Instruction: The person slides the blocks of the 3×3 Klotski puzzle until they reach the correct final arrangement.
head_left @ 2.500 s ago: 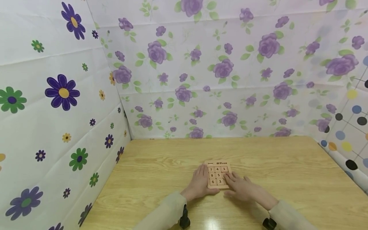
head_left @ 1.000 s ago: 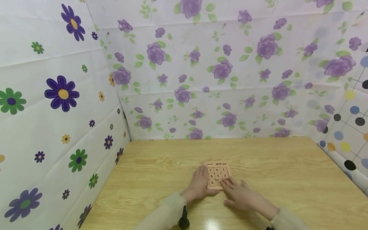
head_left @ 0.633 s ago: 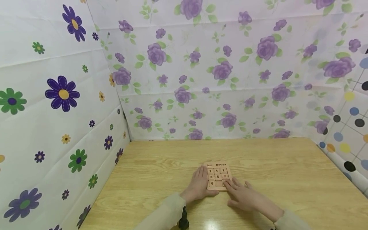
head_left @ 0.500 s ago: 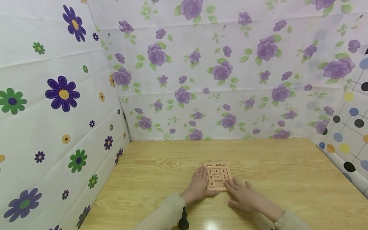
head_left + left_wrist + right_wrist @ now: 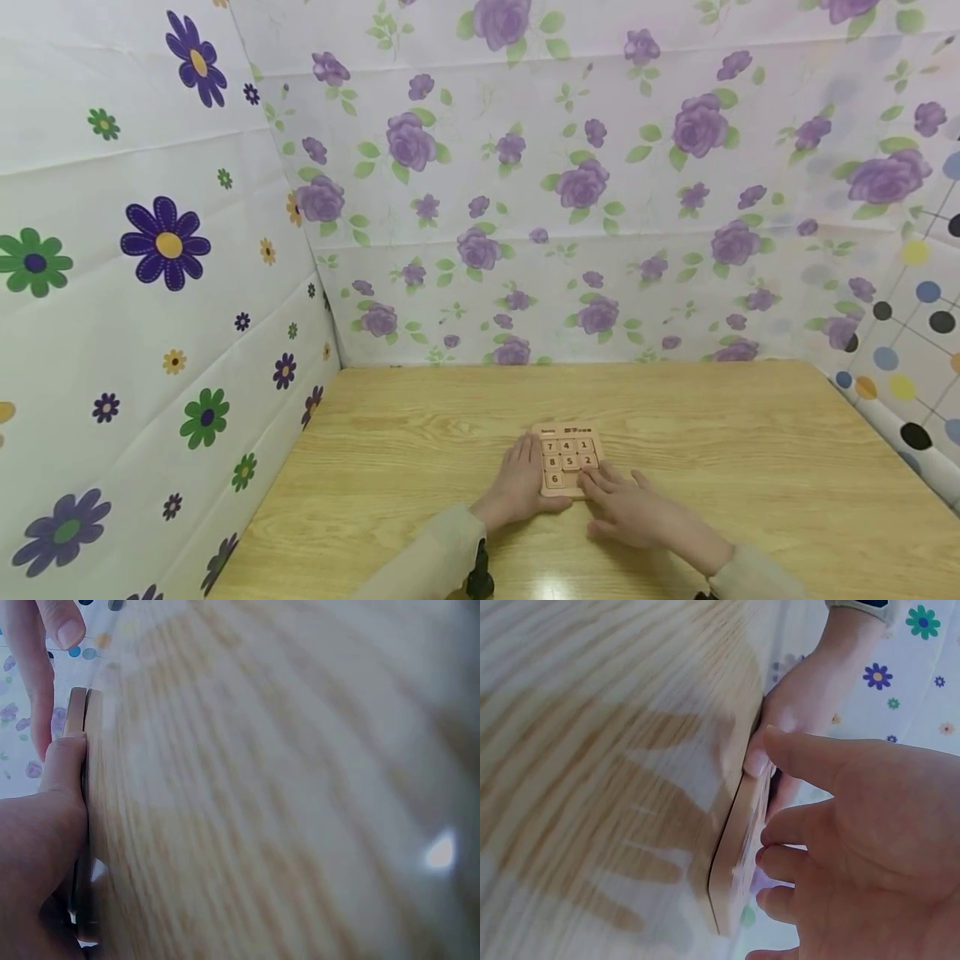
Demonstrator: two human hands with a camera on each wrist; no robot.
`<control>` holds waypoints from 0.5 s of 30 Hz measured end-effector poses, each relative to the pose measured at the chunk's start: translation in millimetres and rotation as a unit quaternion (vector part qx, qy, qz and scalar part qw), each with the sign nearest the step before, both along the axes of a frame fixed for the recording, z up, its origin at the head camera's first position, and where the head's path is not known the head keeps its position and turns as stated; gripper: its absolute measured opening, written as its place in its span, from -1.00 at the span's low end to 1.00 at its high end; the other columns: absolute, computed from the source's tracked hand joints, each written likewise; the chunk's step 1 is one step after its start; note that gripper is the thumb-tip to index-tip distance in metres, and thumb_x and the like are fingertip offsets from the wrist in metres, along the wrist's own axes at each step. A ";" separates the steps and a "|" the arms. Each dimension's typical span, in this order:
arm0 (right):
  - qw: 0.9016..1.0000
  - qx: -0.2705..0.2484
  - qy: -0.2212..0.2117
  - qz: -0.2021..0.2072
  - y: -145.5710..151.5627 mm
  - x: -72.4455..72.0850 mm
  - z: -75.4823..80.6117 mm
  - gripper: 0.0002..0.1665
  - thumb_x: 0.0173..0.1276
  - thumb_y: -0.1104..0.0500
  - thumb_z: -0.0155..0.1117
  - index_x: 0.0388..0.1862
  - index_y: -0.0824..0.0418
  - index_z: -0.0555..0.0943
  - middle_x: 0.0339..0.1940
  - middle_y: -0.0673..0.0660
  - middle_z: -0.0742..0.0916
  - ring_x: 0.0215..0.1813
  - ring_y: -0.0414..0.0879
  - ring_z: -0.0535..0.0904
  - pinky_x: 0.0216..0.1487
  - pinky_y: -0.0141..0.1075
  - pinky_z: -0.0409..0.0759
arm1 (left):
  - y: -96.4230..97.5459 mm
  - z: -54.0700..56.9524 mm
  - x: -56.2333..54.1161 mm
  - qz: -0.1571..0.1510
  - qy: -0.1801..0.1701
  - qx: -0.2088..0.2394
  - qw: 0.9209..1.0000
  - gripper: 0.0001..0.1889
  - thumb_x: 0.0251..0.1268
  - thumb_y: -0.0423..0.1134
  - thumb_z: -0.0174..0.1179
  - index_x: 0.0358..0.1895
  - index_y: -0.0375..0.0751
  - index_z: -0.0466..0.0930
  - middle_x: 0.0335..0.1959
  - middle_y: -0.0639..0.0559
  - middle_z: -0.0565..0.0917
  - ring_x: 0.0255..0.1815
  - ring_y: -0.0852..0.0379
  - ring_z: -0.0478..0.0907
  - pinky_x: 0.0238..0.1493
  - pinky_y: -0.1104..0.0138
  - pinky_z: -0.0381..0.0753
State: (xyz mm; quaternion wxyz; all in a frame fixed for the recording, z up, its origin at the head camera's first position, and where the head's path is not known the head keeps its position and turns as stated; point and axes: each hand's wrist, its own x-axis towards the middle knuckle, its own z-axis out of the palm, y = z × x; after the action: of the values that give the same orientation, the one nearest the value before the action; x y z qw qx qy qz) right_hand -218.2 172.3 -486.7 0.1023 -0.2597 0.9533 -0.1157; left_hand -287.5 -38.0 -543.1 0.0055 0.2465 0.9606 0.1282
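Observation:
A wooden number sliding puzzle (image 5: 568, 454) lies flat on the table, with tiles 7, 4, 1, 8, 5, 2 and 6 showing. My left hand (image 5: 516, 483) holds it by the near left corner, fingers along the left side and thumb at the front edge. In the left wrist view that thumb (image 5: 64, 765) presses against the puzzle's edge (image 5: 76, 709). My right hand (image 5: 630, 504) has its fingers extended, fingertips on the bottom row's right end, hiding what is beneath. A bare slot shows beside tile 6. The right wrist view has the right palm (image 5: 885, 817) beside the puzzle's side (image 5: 731, 862).
The wood-grain table (image 5: 420, 417) spreads around the puzzle. Flower-printed cloth (image 5: 480, 167) hangs behind it, daisy-printed cloth (image 5: 150, 333) on the left and dotted cloth (image 5: 911, 358) on the right. A black wrist device (image 5: 480, 575) sits below the left sleeve.
Tile 2, formerly under the right fingers, shows in the middle row. Those fingers have gone down to the bottom row, moved right, then slightly back left. The left hand keeps its hold.

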 end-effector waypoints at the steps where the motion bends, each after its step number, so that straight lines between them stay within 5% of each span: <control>1: 1.000 -0.002 -0.002 0.004 -1.9 0.1 0.9 -0.11 0.36 -0.23 0.13 0.50 0.23 0.20 0.53 0.25 0.27 0.55 0.28 0.06 0.38 0.44 -0.02 | 0.0 0.3 0.1 0.000 0.001 -0.002 1.000 0.28 0.00 0.46 0.19 0.49 -0.51 -0.14 0.52 -0.38 0.04 0.56 -0.21 0.01 0.54 0.03 0.09; 15: 0.999 0.011 -0.002 0.034 -28.1 -0.1 5.5 -0.10 0.35 -0.25 0.11 0.50 0.23 0.21 0.53 0.22 0.28 0.56 0.25 0.05 0.41 0.40 0.02 | 0.6 0.3 -0.1 -0.004 0.025 -0.046 0.999 0.23 0.02 0.44 0.20 0.48 -0.50 -0.06 0.51 -0.37 0.08 0.55 -0.20 0.04 0.51 0.03 0.17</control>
State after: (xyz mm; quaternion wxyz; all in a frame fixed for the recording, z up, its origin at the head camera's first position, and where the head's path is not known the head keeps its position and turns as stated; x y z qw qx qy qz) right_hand -218.3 144.3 -481.2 0.1110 -0.2905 0.9449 -0.1024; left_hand -287.6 -37.5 -542.8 -0.0065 0.2529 0.9643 0.0780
